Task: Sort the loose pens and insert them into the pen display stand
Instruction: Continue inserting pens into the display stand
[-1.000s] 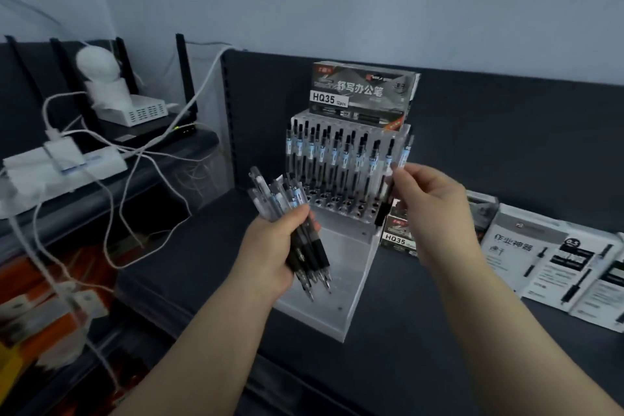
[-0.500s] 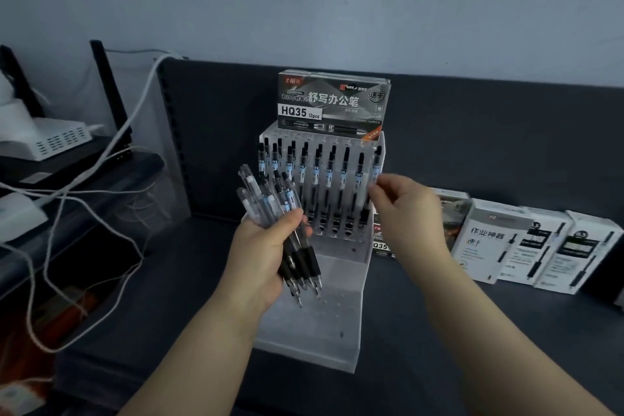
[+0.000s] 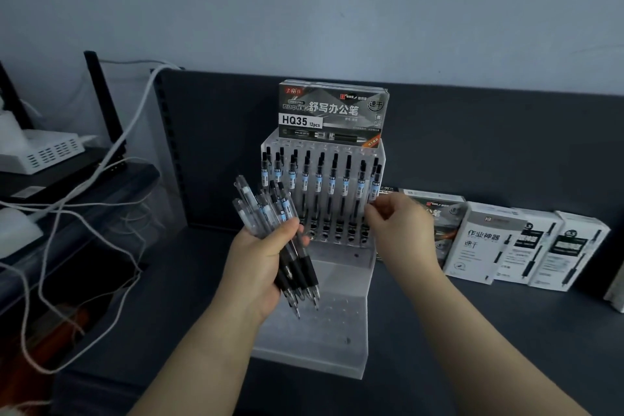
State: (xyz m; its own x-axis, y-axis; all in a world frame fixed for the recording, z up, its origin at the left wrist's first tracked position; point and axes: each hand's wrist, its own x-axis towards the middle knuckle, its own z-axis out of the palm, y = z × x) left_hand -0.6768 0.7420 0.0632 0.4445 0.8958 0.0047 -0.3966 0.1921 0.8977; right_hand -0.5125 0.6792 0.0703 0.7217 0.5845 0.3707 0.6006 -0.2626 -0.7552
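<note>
A clear stepped pen display stand [image 3: 337,307] stands mid-shelf, its upper tiers holding several upright pens with black caps. A grey HQ35 pen box [image 3: 332,113] sits on top of it. My left hand [image 3: 261,263] grips a bundle of several clear pens [image 3: 270,213] with black grips, tips pointing down, in front of the stand's left side. My right hand [image 3: 400,230] is at the stand's right edge, fingertips pinching the barrel of the rightmost pen [image 3: 375,184], which stands in its hole.
White pen boxes [image 3: 526,243] lean in a row to the right on the dark shelf. Another HQ35 box [image 3: 435,213] lies behind my right hand. At left are white cables [image 3: 101,172], a white router [image 3: 44,152] and black brackets.
My right hand has lowered the single pen into the stand's rightmost column and slid down its barrel. The view shifted right. My left hand keeps the bundle.
</note>
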